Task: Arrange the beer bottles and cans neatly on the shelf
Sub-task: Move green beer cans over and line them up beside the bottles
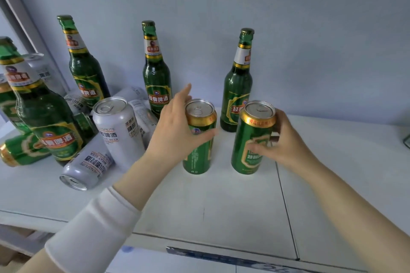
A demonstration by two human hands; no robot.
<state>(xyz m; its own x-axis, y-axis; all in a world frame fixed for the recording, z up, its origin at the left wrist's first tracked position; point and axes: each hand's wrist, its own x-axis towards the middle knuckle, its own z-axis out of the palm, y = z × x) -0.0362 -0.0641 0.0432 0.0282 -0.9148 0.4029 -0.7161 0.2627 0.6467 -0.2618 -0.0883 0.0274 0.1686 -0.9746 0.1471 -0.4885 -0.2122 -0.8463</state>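
Observation:
Two green beer cans stand upright mid-shelf. My right hand (287, 139) grips the right green can (250, 155), thumb on its front and fingers behind it. My left hand (175, 126) is spread beside the left green can (198, 157), fingers straight and pointing up, thumb reaching across the can's front. Three green bottles stand along the back wall, one at the left (85, 68), one in the middle (156, 73) and one at the right (238, 88). A fourth green bottle (47, 122) stands close at the near left.
A jumble sits at the left: an upright white can (117, 133), a white can lying on its side (85, 168), a green can lying down (21, 150), and more white cans behind. The white shelf (221, 210) has a panel seam right of centre.

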